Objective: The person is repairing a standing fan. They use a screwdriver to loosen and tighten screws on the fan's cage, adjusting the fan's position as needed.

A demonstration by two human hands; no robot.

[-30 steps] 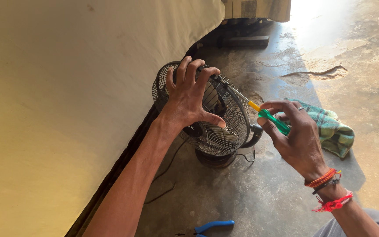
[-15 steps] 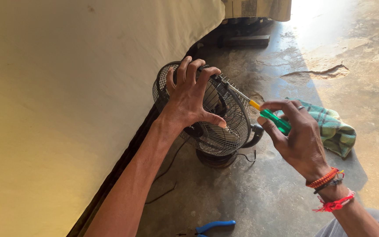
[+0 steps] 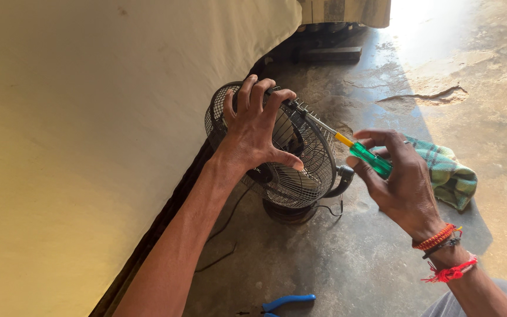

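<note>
1. Left hand stays spread over the fan guard, gripping its rim at 12 o'clock.
2. Right hand still pinches the green screwdriver, tip at the rim; barely any shift.
3. Fan stands on the floor, checked cloth at 3 o'clock.

Black wire metal fan guard, glossy translucent green plastic screwdriver handle, woven checked cloth, rough stained concrete floor

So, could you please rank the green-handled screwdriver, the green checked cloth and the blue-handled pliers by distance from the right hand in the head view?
1. Green-handled screwdriver: held in the right hand.
2. Green checked cloth: just behind the hand, on the floor.
3. Blue-handled pliers: lower left, by the frame's bottom edge.
</note>
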